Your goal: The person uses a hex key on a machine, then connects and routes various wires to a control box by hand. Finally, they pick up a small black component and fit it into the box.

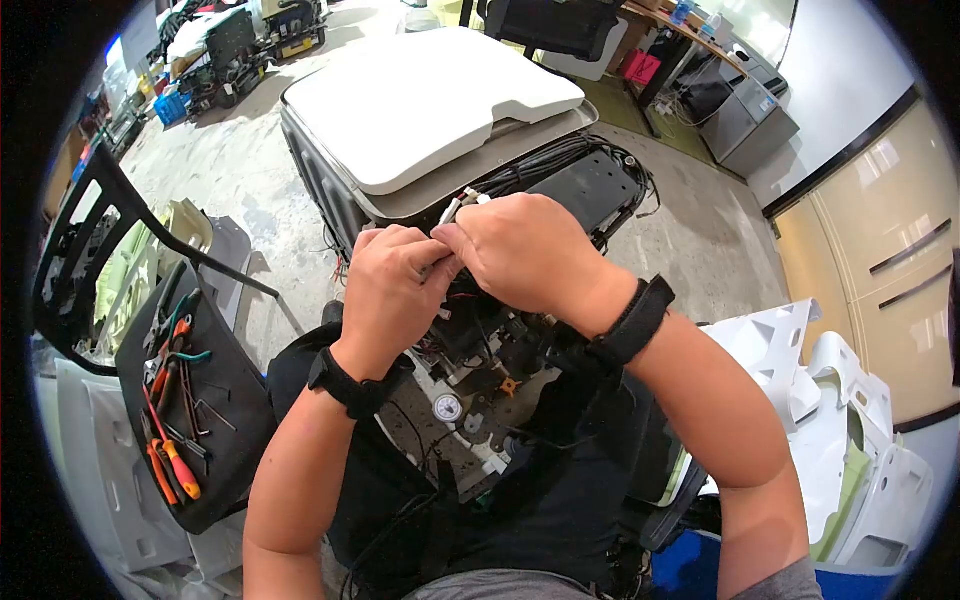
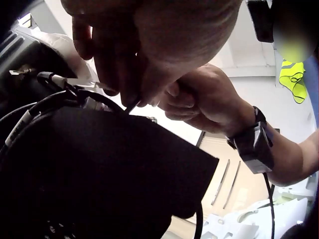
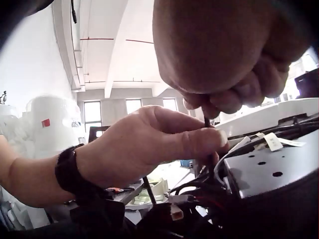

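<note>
Both hands meet above the open machine [image 1: 470, 350]. The left hand [image 1: 392, 285] pinches a thin black cable [image 3: 207, 119] between thumb and fingers, clearest in the right wrist view. Close against it, the right hand [image 1: 525, 250] has its fingers curled round the same cable. White labelled connectors [image 1: 458, 205] stand just beyond the fingertips. In the right wrist view, white tags [image 3: 273, 142] lie over a dark plate with holes [image 3: 264, 169], beside bundled black wires. The cable's end between the fingers is hidden.
A white cover [image 1: 440, 100] lies on the machine's far part. On the left, a black chair [image 1: 225, 400] holds pliers, screwdrivers and hex keys [image 1: 195, 400]. White plastic shells [image 1: 860, 420] are stacked at the right, over a blue bin [image 1: 690, 565].
</note>
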`<state>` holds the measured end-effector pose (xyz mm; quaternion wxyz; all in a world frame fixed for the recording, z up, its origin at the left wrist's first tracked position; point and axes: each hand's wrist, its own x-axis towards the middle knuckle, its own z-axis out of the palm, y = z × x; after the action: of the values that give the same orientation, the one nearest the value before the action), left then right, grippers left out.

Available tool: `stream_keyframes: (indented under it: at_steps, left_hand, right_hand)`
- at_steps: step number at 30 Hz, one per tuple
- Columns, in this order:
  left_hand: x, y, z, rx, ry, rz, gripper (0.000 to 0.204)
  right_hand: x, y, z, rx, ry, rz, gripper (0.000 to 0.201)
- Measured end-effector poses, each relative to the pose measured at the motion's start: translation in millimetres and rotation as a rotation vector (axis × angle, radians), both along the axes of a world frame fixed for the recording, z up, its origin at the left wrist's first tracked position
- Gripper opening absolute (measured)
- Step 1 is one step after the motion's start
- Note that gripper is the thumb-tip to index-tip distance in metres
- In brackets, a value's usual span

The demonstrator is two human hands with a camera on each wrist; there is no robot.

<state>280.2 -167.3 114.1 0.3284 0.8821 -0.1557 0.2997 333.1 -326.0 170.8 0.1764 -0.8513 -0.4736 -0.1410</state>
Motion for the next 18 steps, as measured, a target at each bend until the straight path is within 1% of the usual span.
stream_keyframes:
  at_steps: [1,3,4,6,7,9,10,12,13,15,16,18]
  left_hand:
    - [0,-1,0,0.004,0.004,0.007,0.009]
    - [1,-1,-1,0.006,0.007,0.009,0.009]
    - [2,1,-2,0.012,0.010,0.016,0.010]
    - [2,1,-1,0.001,0.018,0.021,0.010]
    - [2,1,-1,-0.013,0.021,0.018,0.011]
    - [2,1,0,-0.021,0.040,0.016,0.011]
    - [2,0,0,-0.033,0.058,0.008,0.012]
    - [1,0,1,-0.031,0.067,0.014,0.012]
    - [1,-1,1,-0.029,0.077,0.019,0.012]
    - [2,-2,0,-0.033,0.064,0.019,0.012]
    - [2,-2,0,-0.035,0.050,0.020,0.012]
    - [1,-3,0,-0.043,0.049,0.020,0.012]
  right_hand:
    - [-3,1,2,0.000,0.000,-0.003,0.034]
    - [-14,4,7,-0.037,0.032,-0.203,0.039]
    - [-16,5,5,-0.036,0.035,-0.197,0.039]
    - [-18,8,-3,0.164,0.096,-0.285,0.044]
    - [-19,9,-5,0.167,0.100,-0.279,0.044]
    - [-20,9,-8,0.285,0.101,-0.305,0.046]
    - [-22,10,-11,0.285,0.100,-0.303,0.046]
    - [-25,11,-16,0.388,0.111,-0.303,0.042]
    - [-24,12,-18,0.388,0.111,-0.303,0.042]
    - [-24,13,-24,0.505,-0.020,-0.279,0.040]
    - [-24,15,-27,0.504,-0.016,-0.278,0.040]
    - [-24,16,-31,0.584,0.012,-0.292,0.038]
